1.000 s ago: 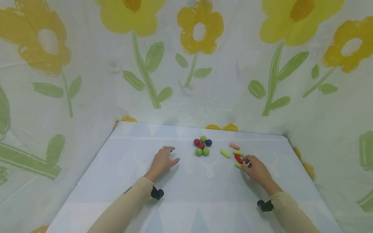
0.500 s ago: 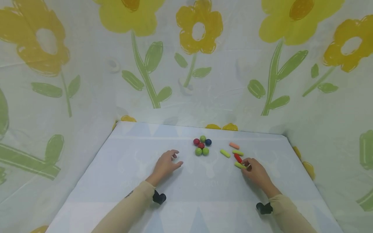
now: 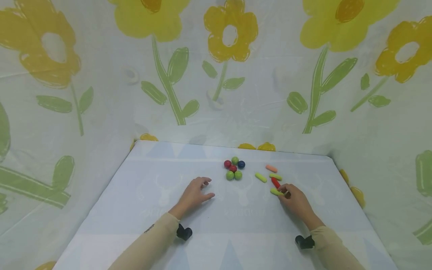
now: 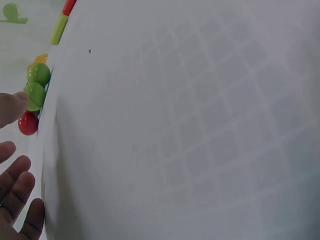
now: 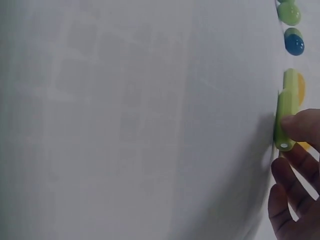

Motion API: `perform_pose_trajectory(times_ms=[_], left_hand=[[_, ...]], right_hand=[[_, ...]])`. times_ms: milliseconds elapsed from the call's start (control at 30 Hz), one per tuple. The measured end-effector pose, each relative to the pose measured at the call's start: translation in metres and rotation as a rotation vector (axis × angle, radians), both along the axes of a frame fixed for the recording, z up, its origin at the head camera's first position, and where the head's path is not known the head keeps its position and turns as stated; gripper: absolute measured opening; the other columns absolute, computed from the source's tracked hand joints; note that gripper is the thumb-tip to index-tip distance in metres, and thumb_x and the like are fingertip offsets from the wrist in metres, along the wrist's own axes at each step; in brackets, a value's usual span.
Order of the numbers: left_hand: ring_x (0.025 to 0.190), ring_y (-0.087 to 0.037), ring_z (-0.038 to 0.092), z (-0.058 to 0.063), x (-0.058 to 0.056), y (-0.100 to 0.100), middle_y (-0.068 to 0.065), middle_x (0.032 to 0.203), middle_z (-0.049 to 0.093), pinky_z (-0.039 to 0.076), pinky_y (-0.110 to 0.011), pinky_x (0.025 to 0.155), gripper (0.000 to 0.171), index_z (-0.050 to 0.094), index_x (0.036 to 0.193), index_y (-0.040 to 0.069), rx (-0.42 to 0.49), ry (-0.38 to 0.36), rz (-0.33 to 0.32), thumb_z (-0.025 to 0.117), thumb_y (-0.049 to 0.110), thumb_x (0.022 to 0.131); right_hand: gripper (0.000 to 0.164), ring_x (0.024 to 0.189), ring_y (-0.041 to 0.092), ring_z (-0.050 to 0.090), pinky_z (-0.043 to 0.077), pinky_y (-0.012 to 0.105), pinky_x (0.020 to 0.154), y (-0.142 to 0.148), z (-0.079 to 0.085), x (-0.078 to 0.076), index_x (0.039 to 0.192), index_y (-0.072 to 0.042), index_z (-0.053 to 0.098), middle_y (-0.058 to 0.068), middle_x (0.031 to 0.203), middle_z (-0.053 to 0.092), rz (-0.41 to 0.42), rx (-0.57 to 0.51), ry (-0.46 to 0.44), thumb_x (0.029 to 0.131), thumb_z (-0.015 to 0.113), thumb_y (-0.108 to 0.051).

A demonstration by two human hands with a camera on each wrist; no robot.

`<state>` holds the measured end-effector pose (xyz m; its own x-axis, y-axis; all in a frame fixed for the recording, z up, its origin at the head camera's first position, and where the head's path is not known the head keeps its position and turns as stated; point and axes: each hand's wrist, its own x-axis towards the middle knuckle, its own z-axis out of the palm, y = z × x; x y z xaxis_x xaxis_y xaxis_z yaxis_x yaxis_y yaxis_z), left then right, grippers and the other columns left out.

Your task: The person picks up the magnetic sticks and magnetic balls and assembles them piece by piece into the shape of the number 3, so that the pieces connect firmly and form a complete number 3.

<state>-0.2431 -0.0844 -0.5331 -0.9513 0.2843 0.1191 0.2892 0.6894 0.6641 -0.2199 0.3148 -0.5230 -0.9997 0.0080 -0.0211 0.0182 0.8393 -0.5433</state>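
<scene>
On the right, my right hand [image 3: 297, 204] pinches the near end of a short yellow-green stick [image 3: 275, 191] between thumb and fingers. In the right wrist view, the thumb lies across this stick [image 5: 285, 102], whose end has a white spot. A red stick [image 3: 275, 182] lies just beyond these fingertips. Farther off are two more yellow-green sticks, one to the left [image 3: 261, 177] and one behind [image 3: 275, 176], plus an orange stick [image 3: 271, 168]. My left hand [image 3: 192, 195] holds nothing, its fingers loosely bent and thumb apart, left of a cluster of glossy balls.
The cluster includes a dark blue ball [image 3: 241, 164], red balls [image 3: 227, 164] and green balls [image 3: 230, 175]. All lie on a pale patterned tabletop [image 3: 216, 221]. Flower-printed cloth [image 3: 256, 112] rises behind the table and along both sides.
My left hand has shifted right and slightly nearer to me. The right hand has lowered from beside the red stick to the near yellow-green stick, which has shifted slightly.
</scene>
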Motion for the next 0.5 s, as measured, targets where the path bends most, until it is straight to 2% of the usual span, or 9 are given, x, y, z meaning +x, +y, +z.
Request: perform_pose_trajectory(times_ms=[200,500], left_hand=[[0.1,-0.018,0.056,-0.004,0.002,0.002,-0.005,0.122,0.062,0.049,-0.039,0.088,0.056,0.063,0.131,0.01,-0.023,-0.003,-0.01,0.084,0.033,0.084],[0.094,-0.015,0.054,-0.01,0.006,0.006,-0.001,0.115,0.064,0.045,-0.039,0.085,0.055,0.064,0.13,0.013,-0.035,0.026,-0.014,0.084,0.035,0.084]], right_hand=[[0.021,0.093,0.025,0.059,0.051,0.041,0.08,-0.004,-0.001,0.002,0.11,-0.007,0.068,0.009,0.105,0.066,0.009,-0.031,0.011,0.09,0.074,-0.007],[0.023,0.094,0.023,0.06,0.052,0.043,0.083,-0.015,-0.002,0.007,0.109,-0.008,0.069,0.006,0.104,0.067,0.017,-0.037,0.011,0.088,0.077,-0.006]])
